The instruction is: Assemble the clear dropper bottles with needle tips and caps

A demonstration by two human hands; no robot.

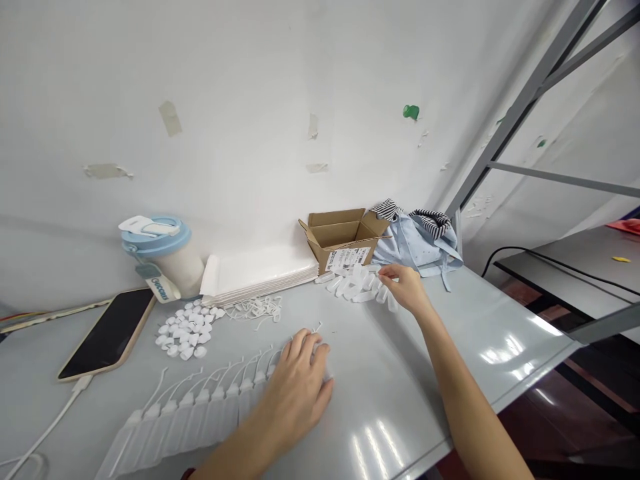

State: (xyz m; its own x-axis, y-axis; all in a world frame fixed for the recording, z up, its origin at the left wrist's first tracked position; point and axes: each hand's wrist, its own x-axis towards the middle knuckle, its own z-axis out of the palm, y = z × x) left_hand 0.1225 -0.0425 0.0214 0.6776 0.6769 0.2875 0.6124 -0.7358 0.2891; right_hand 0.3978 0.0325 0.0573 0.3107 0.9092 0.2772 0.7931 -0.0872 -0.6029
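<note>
My left hand [299, 383] rests palm down on the right end of a long row of small clear plastic bottles [190, 410] with thin white stems, lying side by side on the grey table [450, 347]. Its fingers curl over the last bottle. My right hand [407, 288] reaches to a loose heap of clear plastic bottles [353, 285] in front of a small cardboard box [343, 237]. Its fingertips pinch at one piece at the heap's right edge.
A pile of small white caps [185, 330] and loose white stems [257, 308] lie mid-table. A phone [107, 333] on a cable, a blue-lidded cup [160, 253], a stack of white sheets [260, 270] and a light blue cloth bag [420, 243] line the wall. A metal shelf frame [525, 100] stands at right.
</note>
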